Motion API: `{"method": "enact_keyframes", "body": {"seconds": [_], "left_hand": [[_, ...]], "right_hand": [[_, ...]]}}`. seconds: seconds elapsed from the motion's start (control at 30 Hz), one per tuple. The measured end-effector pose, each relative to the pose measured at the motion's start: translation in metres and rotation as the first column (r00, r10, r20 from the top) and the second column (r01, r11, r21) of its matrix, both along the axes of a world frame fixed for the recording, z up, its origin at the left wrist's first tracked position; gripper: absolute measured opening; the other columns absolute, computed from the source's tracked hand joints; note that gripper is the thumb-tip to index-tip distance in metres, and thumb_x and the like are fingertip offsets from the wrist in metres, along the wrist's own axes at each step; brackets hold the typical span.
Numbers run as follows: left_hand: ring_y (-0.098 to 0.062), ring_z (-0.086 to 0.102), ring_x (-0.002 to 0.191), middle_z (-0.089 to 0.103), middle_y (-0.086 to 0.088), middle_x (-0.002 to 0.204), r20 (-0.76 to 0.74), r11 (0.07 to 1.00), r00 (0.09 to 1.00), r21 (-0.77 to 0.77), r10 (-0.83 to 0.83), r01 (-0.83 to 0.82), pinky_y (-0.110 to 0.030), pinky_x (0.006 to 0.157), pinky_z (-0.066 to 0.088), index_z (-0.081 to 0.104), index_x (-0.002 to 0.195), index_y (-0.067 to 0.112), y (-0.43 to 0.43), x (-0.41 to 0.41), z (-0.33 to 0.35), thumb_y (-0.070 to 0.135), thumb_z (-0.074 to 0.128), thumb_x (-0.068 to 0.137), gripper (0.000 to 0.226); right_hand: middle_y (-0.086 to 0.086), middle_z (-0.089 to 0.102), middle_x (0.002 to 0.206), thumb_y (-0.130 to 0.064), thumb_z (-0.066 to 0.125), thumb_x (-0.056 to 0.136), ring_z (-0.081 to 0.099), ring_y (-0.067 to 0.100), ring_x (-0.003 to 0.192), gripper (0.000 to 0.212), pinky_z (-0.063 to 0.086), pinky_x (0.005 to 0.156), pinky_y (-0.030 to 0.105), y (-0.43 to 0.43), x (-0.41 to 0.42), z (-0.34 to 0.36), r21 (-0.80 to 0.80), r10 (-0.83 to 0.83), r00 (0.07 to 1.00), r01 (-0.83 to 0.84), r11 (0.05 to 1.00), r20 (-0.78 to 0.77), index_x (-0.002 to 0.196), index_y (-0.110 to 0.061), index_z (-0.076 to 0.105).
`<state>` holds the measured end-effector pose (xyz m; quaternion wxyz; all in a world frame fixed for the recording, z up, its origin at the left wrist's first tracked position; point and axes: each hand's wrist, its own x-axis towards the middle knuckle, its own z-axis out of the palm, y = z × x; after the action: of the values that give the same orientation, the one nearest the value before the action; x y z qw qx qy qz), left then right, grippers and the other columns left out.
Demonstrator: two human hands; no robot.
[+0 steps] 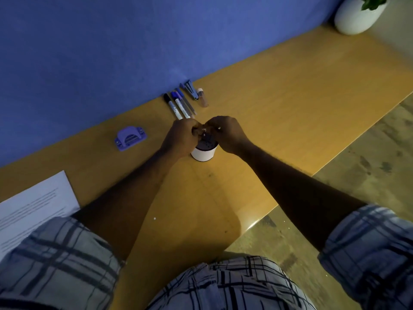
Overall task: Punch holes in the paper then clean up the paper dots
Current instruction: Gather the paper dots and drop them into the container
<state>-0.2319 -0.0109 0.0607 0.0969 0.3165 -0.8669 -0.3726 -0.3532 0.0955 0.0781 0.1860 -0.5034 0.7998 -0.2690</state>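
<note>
A small white cup (202, 153) with a dark inside stands on the wooden table (279, 113), and several paper dots lie in it. Both hands hover together right over its rim. My left hand (182, 137) has its fingers curled and pinched above the cup. My right hand (225, 132) is pinched too, with a white paper dot showing at its fingertips. The purple hole punch (130, 138) rests on the table to the left, apart from both hands. The printed white paper (33, 209) lies at the near left. One stray paper dot (154, 218) sits on the table between my forearms.
Several markers and pens (178, 105), a small stapler (191, 89) and a small tube (203, 98) lie against the blue wall (111, 52) behind the cup. A white plant pot (357, 16) stands at the far right end. The table edge runs diagonally on the right, above the floor (368, 164).
</note>
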Motion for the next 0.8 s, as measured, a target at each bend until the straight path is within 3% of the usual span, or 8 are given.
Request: {"method": "enact_keyframes", "body": {"seconds": [0.13, 0.27, 0.43, 0.53, 0.8], "left_hand": [[-0.024, 0.064, 0.103, 0.070, -0.009, 0.108, 0.111, 0.974, 0.987, -0.182, -0.117, 0.135, -0.033, 0.081, 0.054, 0.066, 0.113, 0.012, -0.005, 0.003, 0.004, 0.011, 0.060, 0.090, 0.023], [-0.022, 0.064, 0.104, 0.070, -0.009, 0.108, 0.121, 0.971, 0.981, -0.163, -0.154, 0.173, -0.040, 0.089, 0.056, 0.066, 0.114, 0.011, -0.008, 0.004, 0.009, 0.013, 0.060, 0.092, 0.023], [-0.021, 0.067, 0.099, 0.072, -0.010, 0.103, 0.026, 0.972, 0.984, -0.157, -0.174, 0.176, -0.038, 0.088, 0.057, 0.068, 0.107, 0.006, -0.009, 0.003, 0.011, 0.011, 0.066, 0.088, 0.019], [-0.021, 0.067, 0.099, 0.072, -0.010, 0.104, 0.018, 0.973, 0.983, -0.141, -0.184, 0.185, -0.035, 0.087, 0.056, 0.069, 0.106, 0.006, -0.009, 0.001, 0.008, 0.010, 0.067, 0.088, 0.019], [-0.009, 0.063, 0.101, 0.069, -0.001, 0.110, -0.100, 0.981, 0.995, 0.196, 0.011, 0.009, -0.011, 0.077, 0.049, 0.068, 0.114, 0.013, -0.013, 0.012, 0.003, 0.007, 0.060, 0.090, 0.025]], "right_hand": [[0.012, 0.070, 0.110, -0.004, 0.054, 0.091, 0.062, 0.027, 0.100, 0.025, 0.051, 0.083, 0.038, -0.001, -0.006, 0.001, 0.057, 0.084, 0.990, -0.078, 0.995, -0.112, 0.111, -0.006, 0.070], [0.009, 0.070, 0.105, -0.011, 0.061, 0.091, 0.063, 0.024, 0.095, 0.020, 0.052, 0.074, 0.035, -0.002, -0.005, -0.002, 0.051, 0.062, 0.982, -0.054, 0.997, -0.180, 0.109, -0.010, 0.070], [0.007, 0.068, 0.104, -0.016, 0.068, 0.087, 0.062, 0.020, 0.093, 0.022, 0.051, 0.072, 0.031, -0.003, -0.004, -0.002, 0.049, 0.077, 0.979, -0.069, 0.996, -0.189, 0.109, -0.012, 0.068], [0.007, 0.068, 0.106, -0.014, 0.066, 0.088, 0.063, 0.021, 0.094, 0.022, 0.055, 0.075, 0.036, -0.003, -0.007, -0.001, 0.069, 0.079, 0.982, -0.068, 0.995, -0.172, 0.110, -0.011, 0.067], [0.007, 0.069, 0.114, 0.004, 0.056, 0.087, 0.064, 0.021, 0.102, 0.030, 0.053, 0.079, 0.031, 0.008, -0.016, 0.003, 0.042, 0.021, 1.000, -0.020, 0.999, -0.020, 0.113, -0.008, 0.068]]}}
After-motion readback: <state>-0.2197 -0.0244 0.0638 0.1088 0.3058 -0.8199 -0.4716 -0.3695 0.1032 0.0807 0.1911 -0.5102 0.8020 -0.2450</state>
